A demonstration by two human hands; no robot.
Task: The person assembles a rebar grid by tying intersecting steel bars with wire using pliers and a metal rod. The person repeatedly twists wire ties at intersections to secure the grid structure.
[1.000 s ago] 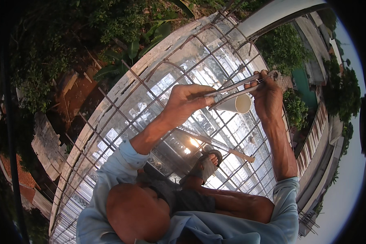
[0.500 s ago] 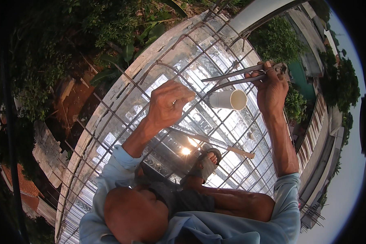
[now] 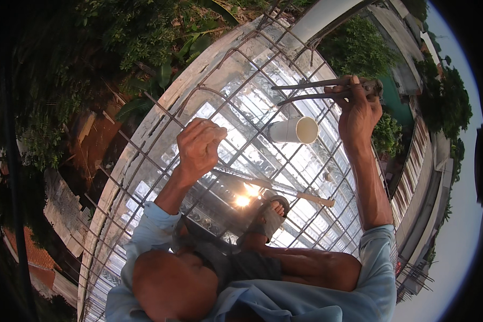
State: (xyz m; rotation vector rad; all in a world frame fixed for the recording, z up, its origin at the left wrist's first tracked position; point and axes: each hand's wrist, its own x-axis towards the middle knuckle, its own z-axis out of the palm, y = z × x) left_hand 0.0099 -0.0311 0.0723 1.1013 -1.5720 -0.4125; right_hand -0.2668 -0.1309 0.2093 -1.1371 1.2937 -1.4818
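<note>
My right hand (image 3: 359, 121) grips a pair of dark metal pincers (image 3: 306, 84). Their long handles point left, slightly apart, and the jaws sit beyond my fingers at the right. Over the left part of a steel rebar mesh (image 3: 162, 110), my left hand (image 3: 200, 145) is closed with the fingers curled in. Whether it holds anything small, such as wire, cannot be made out. Between my hands a short white pipe (image 3: 284, 131) stands within the mesh, its round open end facing up. Shiny ribbed metal decking lies beneath the bars.
A wooden-handled tool (image 3: 316, 199) lies across the mesh near my sandalled foot (image 3: 273, 214). Along the left runs a concrete edge (image 3: 198, 65), with trees and a lower drop beyond. A pale beam (image 3: 327, 21) stands at the far end; roofs (image 3: 413, 188) lie to the right.
My left hand has drawn left, away from the white pipe. The pincers in my right hand have risen slightly farther away, with their handles more level.
</note>
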